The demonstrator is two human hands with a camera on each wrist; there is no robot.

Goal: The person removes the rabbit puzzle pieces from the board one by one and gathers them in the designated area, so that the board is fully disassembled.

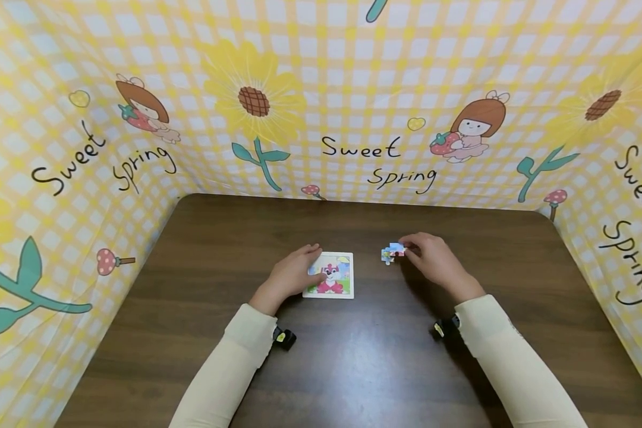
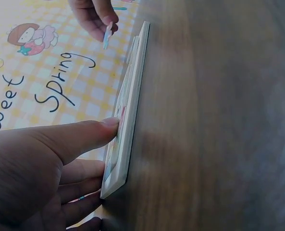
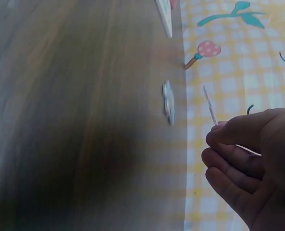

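Note:
A square jigsaw puzzle [image 1: 342, 284] with a white border and a pink-and-white cartoon animal lies flat on the table. My left hand [image 1: 290, 272] holds it by the left side, thumb on the picture and fingers along the edge. To the right of the puzzle, my right hand [image 1: 434, 259] pinches a thin puzzle piece [image 3: 209, 106] between thumb and fingertips, raised off the table. Below that piece, one or more loose puzzle pieces [image 3: 168, 102] lie on the tabletop; how many is unclear. Part of the picture is hidden under my left thumb.
The brown wooden table [image 1: 235, 232] has rounded far corners. A yellow checked cloth [image 1: 353, 107] with printed flowers and lettering stands around its back and sides. Small black cameras sit at both wrists.

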